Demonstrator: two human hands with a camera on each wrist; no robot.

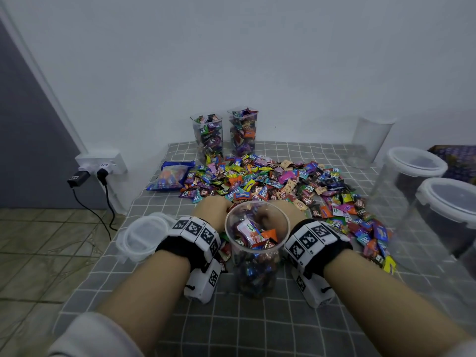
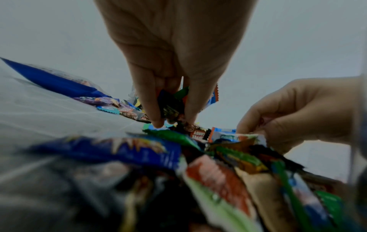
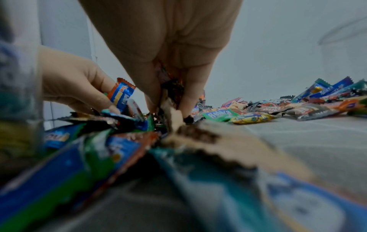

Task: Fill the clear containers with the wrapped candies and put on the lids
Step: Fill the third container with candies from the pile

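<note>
A tall round clear container (image 1: 256, 256), partly filled with wrapped candies, stands in front of me without a lid. Behind it a wide heap of wrapped candies (image 1: 278, 181) covers the checked cloth. My left hand (image 1: 212, 206) sits just left of the container's rim; in the left wrist view my left hand (image 2: 171, 108) pinches a bunch of candies. My right hand (image 1: 286, 210) is partly hidden behind the container; in the right wrist view my right hand (image 3: 170, 100) grips several candies. Two square containers (image 1: 224, 135) at the back are full of candies.
A loose lid (image 1: 140, 235) lies left of my left wrist. A blue candy bag (image 1: 171, 176) lies at the heap's left. An empty clear container (image 1: 369, 143) stands at the back right, and two lidded containers (image 1: 417, 166) at the right. The table's left edge drops to a tiled floor.
</note>
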